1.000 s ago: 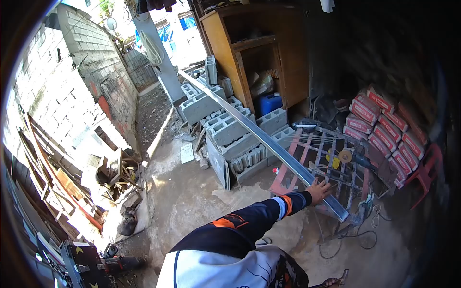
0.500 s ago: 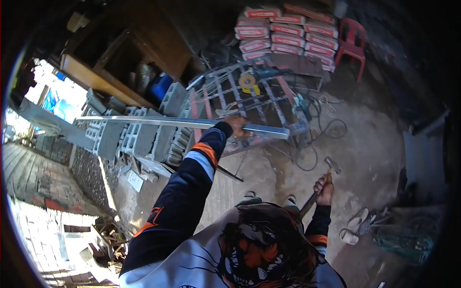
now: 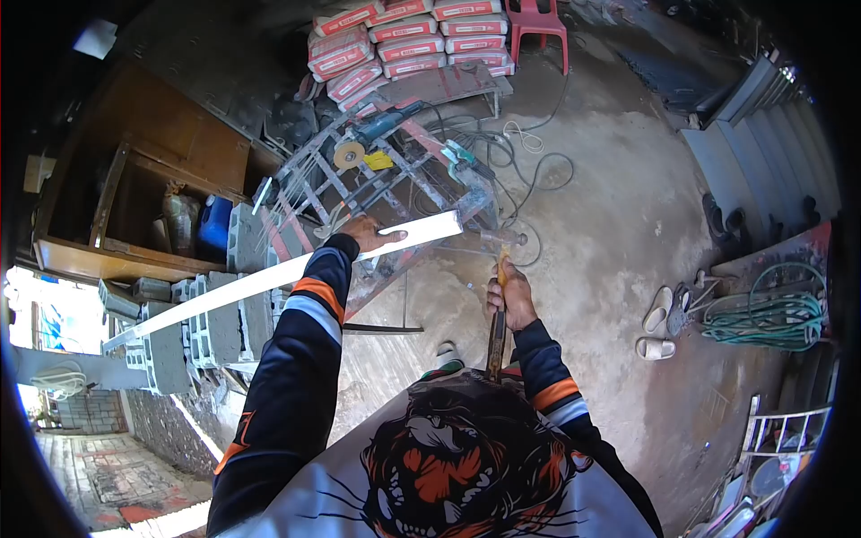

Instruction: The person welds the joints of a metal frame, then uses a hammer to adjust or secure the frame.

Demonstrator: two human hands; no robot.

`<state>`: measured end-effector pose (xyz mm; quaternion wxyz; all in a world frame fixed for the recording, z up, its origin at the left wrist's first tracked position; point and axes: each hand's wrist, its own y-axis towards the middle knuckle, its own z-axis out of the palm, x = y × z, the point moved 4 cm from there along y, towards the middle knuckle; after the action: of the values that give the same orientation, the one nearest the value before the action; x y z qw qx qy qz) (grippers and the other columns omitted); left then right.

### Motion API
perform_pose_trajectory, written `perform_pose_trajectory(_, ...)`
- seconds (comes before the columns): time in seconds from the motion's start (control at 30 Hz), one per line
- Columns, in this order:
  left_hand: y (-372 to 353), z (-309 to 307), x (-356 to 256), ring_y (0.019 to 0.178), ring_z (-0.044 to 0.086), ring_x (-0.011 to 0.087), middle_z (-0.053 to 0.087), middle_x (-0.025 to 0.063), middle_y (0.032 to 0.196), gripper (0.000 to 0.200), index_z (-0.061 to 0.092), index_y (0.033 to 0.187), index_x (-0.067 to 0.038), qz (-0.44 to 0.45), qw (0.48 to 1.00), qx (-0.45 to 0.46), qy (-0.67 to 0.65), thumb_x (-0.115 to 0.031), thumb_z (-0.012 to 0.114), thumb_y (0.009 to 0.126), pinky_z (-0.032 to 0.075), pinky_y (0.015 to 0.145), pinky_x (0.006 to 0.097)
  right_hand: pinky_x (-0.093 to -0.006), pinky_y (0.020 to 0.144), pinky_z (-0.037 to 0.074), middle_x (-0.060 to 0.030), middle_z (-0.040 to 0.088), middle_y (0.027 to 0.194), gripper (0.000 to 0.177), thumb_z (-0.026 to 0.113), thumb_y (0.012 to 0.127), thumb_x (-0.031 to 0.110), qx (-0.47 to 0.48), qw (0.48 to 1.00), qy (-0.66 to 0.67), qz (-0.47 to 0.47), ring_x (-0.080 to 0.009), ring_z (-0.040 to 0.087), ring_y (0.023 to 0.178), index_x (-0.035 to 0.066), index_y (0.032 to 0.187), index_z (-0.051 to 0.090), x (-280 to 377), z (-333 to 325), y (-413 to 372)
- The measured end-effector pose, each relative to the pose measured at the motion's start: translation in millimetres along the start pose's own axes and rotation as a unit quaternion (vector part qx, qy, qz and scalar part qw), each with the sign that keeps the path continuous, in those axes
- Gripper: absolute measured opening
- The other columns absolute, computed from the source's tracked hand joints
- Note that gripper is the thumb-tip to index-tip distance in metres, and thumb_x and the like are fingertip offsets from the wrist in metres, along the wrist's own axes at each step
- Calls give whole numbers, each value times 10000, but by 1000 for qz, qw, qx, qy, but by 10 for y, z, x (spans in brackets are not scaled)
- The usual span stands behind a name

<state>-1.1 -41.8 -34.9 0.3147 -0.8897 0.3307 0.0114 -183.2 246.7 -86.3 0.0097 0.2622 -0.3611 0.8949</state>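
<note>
A long, shiny square metal tube point(image 3: 242, 285) runs from the lower left up to the welded metal frame table point(image 3: 345, 184). My left hand point(image 3: 366, 234) is closed on it near its right end, the thumb lying along the bright top face. In my right hand point(image 3: 512, 299) is a hammer point(image 3: 499, 334), gripped around the handle with its head up. The hammer head is just right of the tube's end; a small gap appears between them. An angle grinder point(image 3: 390, 122) with a round disc lies on the frame table, beside a yellow piece point(image 3: 378, 160).
Concrete hollow blocks point(image 3: 213, 321) stand under the tube at left, near a wooden cabinet point(image 3: 67, 255). Stacked cement bags point(image 3: 413, 45) and a red plastic chair point(image 3: 538, 31) are at the back. Cables point(image 3: 549, 184) lie on the floor. Slippers point(image 3: 658, 309) and a coiled green hose point(image 3: 771, 316) are at right.
The view has turned right. My right hand has raised the hammer from low at the right to beside the tube's end. My left hand still holds the tube, which now slants more.
</note>
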Motion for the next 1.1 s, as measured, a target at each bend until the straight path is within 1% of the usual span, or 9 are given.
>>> perform_pose_trajectory(0.03, 47, 61, 38, 971, 671, 353, 702, 225, 998, 1105, 743, 1033, 0, -31, 997, 30, 63, -976, 412, 635, 532, 830, 410, -302, 394, 355, 21, 412, 603, 348, 418, 1014, 501, -3, 1000, 4, -2, -105, 361, 406, 155, 985, 448, 14, 32, 17)
perform_pose_trajectory(0.07, 29, 120, 28, 946, 676, 365, 708, 224, 957, 1197, 742, 1035, -1, 3, 996, -32, 84, -1023, 293, 602, 538, 821, 410, -304, 394, 355, 21, 410, 599, 357, 417, 1013, 504, -7, 1000, 13, -17, -107, 362, 405, 150, 989, 450, 48, 64, 43)
perform_pose_trajectory(0.2, -151, 110, -77, 918, 694, 340, 724, 190, 890, 1044, 765, 998, -70, -4, 983, -95, 158, -959, 297, 710, 540, 807, 427, -312, 391, 359, 24, 405, 592, 377, 416, 1012, 510, -17, 999, 30, -16, -114, 365, 401, 136, 984, 452, 219, 76, 158)
perform_pose_trajectory(0.37, -309, 89, -187, 935, 690, 360, 727, 161, 954, 814, 752, 1035, -122, -138, 964, -182, 134, -744, 239, 925, 539, 829, 452, -309, 383, 364, 21, 421, 589, 371, 419, 1010, 505, -39, 998, 38, -25, -108, 380, 398, 142, 945, 465, 300, 69, 210)
perform_pose_trajectory(0.57, -191, 165, -31, 915, 680, 402, 710, 216, 946, 684, 745, 962, -77, -164, 954, -224, 113, -585, 287, 978, 518, 855, 505, -317, 370, 363, 23, 426, 577, 369, 432, 1005, 484, -15, 992, -126, -10, -115, 392, 396, 147, 856, 457, 279, 240, 154)
perform_pose_trajectory(0.7, -257, 81, -138, 875, 691, 409, 702, 257, 904, 661, 737, 958, -29, -183, 957, -193, 114, -517, 292, 976, 517, 863, 500, -285, 365, 355, 37, 406, 570, 370, 457, 1000, 507, -76, 995, -40, -50, -89, 366, 393, 158, 879, 463, 212, 265, 232)
perform_pose_trajectory(0.73, -244, 91, -123, 855, 694, 400, 704, 251, 884, 643, 741, 915, -23, -189, 954, -201, 116, -499, 313, 966, 521, 855, 496, -282, 366, 348, 38, 402, 565, 376, 469, 991, 524, -35, 988, -149, -14, -84, 360, 390, 168, 873, 460, 166, 292, 224)
perform_pose_trajectory(0.87, -211, 175, -19, 824, 694, 400, 703, 248, 862, 620, 745, 891, -26, -166, 943, -265, 118, -494, 341, 949, 527, 841, 493, -288, 354, 339, 35, 406, 559, 416, 477, 980, 554, -49, 996, -66, -19, -87, 359, 379, 155, 862, 460, 223, 158, 263)
perform_pose_trajectory(1.1, -215, 182, 8, 801, 689, 413, 696, 249, 826, 555, 740, 856, -42, -191, 939, -254, 134, -477, 405, 934, 542, 790, 496, -281, 324, 337, 11, 409, 540, 393, 450, 1006, 497, -18, 992, -126, -10, -95, 357, 350, 141, 840, 437, 293, 74, 359)
